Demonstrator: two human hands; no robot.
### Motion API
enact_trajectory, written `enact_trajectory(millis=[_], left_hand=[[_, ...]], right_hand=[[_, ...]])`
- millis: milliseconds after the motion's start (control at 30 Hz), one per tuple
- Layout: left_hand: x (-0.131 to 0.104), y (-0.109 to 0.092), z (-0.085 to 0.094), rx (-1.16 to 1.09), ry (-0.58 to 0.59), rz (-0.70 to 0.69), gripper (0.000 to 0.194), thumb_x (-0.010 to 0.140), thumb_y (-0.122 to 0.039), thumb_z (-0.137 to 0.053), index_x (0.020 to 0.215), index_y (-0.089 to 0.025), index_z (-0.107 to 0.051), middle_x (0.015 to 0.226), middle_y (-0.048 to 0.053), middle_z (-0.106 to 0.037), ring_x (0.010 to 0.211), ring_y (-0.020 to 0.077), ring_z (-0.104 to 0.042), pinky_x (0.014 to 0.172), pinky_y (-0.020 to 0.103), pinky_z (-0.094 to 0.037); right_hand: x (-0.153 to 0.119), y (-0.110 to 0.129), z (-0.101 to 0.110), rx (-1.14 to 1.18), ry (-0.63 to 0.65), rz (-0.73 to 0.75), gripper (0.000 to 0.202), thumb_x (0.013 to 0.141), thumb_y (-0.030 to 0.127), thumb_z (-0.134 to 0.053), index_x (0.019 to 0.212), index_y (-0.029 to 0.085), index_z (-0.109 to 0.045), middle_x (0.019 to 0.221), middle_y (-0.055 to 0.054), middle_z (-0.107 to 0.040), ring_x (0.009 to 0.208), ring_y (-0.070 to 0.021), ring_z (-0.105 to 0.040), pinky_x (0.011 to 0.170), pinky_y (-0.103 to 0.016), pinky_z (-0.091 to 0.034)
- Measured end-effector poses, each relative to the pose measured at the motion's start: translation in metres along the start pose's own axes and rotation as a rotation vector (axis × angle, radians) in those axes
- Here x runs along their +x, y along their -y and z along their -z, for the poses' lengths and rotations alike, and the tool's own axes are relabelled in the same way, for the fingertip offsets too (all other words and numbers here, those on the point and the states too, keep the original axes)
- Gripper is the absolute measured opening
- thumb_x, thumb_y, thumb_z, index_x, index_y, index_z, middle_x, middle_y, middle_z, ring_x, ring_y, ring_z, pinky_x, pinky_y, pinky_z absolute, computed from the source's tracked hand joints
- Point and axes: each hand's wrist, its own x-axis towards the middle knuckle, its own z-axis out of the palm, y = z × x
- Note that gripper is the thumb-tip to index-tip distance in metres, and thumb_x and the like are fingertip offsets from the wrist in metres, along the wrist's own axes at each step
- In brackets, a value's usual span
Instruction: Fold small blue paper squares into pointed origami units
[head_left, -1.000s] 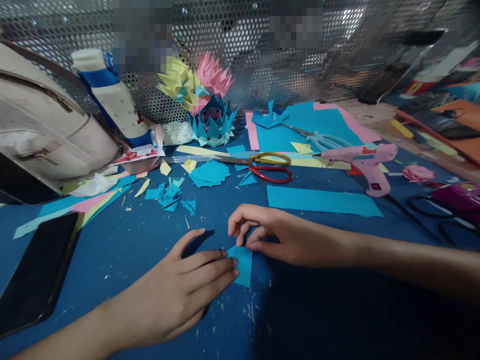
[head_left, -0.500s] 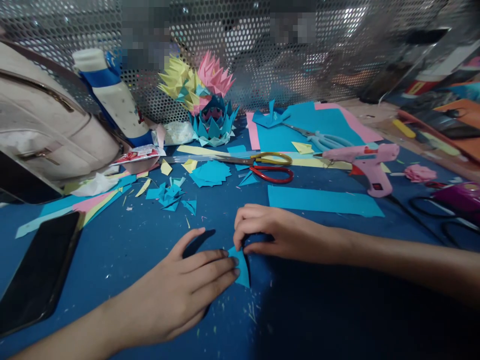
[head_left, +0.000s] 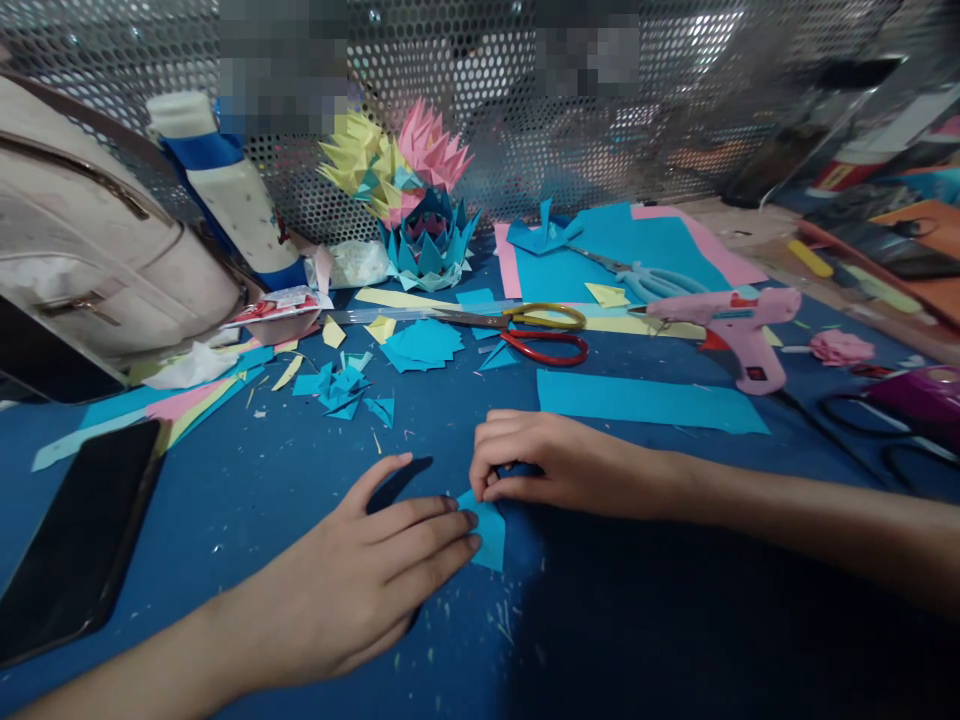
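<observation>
A small piece of blue paper [head_left: 489,540] lies on the blue tabletop between my hands. My left hand [head_left: 382,575] rests flat with its fingers stretched out, the fingertips pressing on the paper's left part. At the paper's upper corner, my right hand [head_left: 517,455] is closed, thumb and fingers pinched together on the edge. The pinched part is mostly hidden by the fingers. Beyond my right hand lies a long blue paper strip [head_left: 652,402]. Small folded blue pieces [head_left: 337,388] and a stack of cut blue squares [head_left: 422,345] sit farther back.
Scissors [head_left: 544,347], a pink glue gun [head_left: 750,320] with its cord, and light-blue pliers-like handles [head_left: 660,282] lie behind. Folded paper flowers [head_left: 431,235] stand by the perforated metal panel [head_left: 495,120]. To the left are a phone [head_left: 79,540], a bottle [head_left: 232,200] and a bag [head_left: 97,220].
My right hand has tightened its pinch and shifted slightly at the paper's upper corner. The paper's right side now shows a wider, angular outline. My left hand has hardly moved.
</observation>
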Motion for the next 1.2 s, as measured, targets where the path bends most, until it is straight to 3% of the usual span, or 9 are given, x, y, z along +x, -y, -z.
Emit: enact_trajectory(millis=[200, 633, 1200], left_hand=[[-0.001, -0.001, 0.000, -0.014, -0.001, 0.014, 0.043, 0.100, -0.013, -0.038, 0.143, -0.014, -0.048, 0.135, 0.007, -0.060, 0.130, 0.0197, -0.050, 0.123, 0.047, 0.009], [-0.002, -0.002, -0.003, -0.018, -0.013, 0.015, 0.045, 0.098, -0.011, -0.041, 0.142, -0.012, -0.048, 0.131, 0.010, -0.062, 0.130, 0.0214, -0.051, 0.124, 0.051, 0.004], [-0.005, -0.002, -0.007, -0.038, -0.046, 0.031, 0.046, 0.098, -0.015, -0.046, 0.143, -0.013, -0.047, 0.129, 0.009, -0.063, 0.130, 0.0214, -0.051, 0.125, 0.051, 0.003]], right_hand=[[0.000, -0.001, -0.005, -0.091, 0.024, -0.027, 0.016, 0.099, 0.028, -0.055, 0.091, 0.017, -0.065, 0.091, -0.003, -0.062, 0.091, -0.0179, -0.052, 0.081, -0.030, -0.037], [0.002, -0.003, -0.020, -0.189, -0.052, 0.039, 0.032, 0.103, 0.040, -0.044, 0.091, 0.018, -0.064, 0.086, -0.004, -0.059, 0.082, -0.0181, -0.046, 0.073, -0.029, -0.034], [0.001, -0.004, -0.024, -0.259, -0.087, 0.071, 0.045, 0.105, 0.045, -0.033, 0.091, 0.017, -0.065, 0.085, -0.005, -0.060, 0.078, -0.0178, -0.045, 0.072, -0.030, -0.034]])
